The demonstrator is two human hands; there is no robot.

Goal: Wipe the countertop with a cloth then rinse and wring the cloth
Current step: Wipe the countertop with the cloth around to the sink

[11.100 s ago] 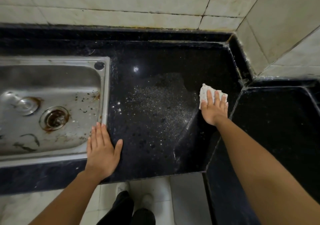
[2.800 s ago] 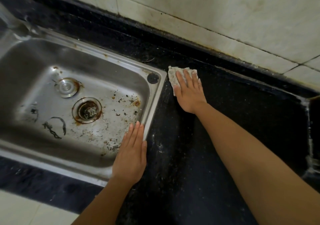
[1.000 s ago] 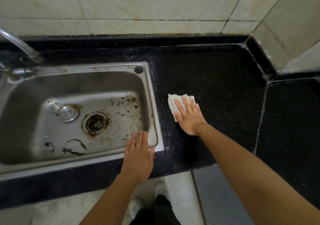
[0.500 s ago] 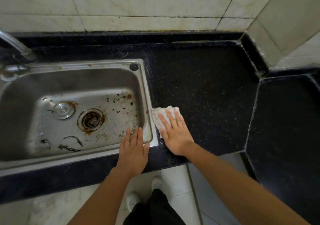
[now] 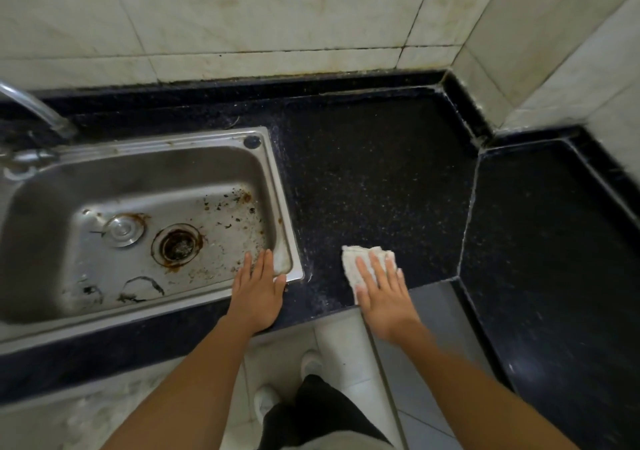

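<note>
Pressing flat, the right hand (image 5: 382, 299) lies open-palmed on the cloth (image 5: 360, 263), fingers spread over it, pinning it to the black tabletop (image 5: 374, 179) just above the front edge, lower centre-right of the frame. The left hand (image 5: 258, 294) is also open and empty, splayed across the lower right corner of the sink rim (image 5: 282, 214) as a brace.

Wiping is the step in hand, and it looks close to its end here at the front edge. To do it well, keep the whole palm weighted so the cloth does not bunch or slide out from under the fingers, and draw crumbs left toward the sink, not off the edge onto the floor (image 5: 346, 339). Pale streaks near the sink corner probably need another pass. The tap (image 5: 38, 110), upper left, waits for rinsing.
</note>
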